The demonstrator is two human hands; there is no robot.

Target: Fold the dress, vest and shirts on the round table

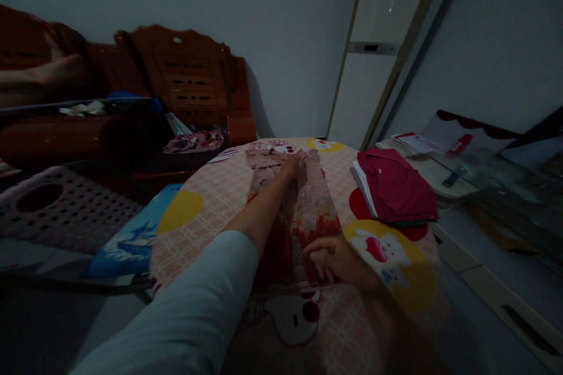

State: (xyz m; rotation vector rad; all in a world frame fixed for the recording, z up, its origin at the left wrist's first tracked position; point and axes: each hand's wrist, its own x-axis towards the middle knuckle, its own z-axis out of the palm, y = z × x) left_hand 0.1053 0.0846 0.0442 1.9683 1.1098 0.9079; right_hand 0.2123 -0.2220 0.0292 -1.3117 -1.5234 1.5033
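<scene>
A patterned garment, pale pink at the top and deep red lower down, lies spread on the round table. It looks like a shirt or a dress. My left hand reaches to its far end by the neckline, with fingers bent and closed on the cloth; my forearm covers part of the left side. Near the lower right edge, my right hand is over the red part, its fingers loosely bent and apart, holding nothing. Whether it touches the fabric is hard to tell.
A folded stack of clothes, dark pink on top, sits at the right on the patterned tablecloth. Leftward are a wooden sofa, a lattice plastic chair and a person's bare foot. Papers lie beyond the stack.
</scene>
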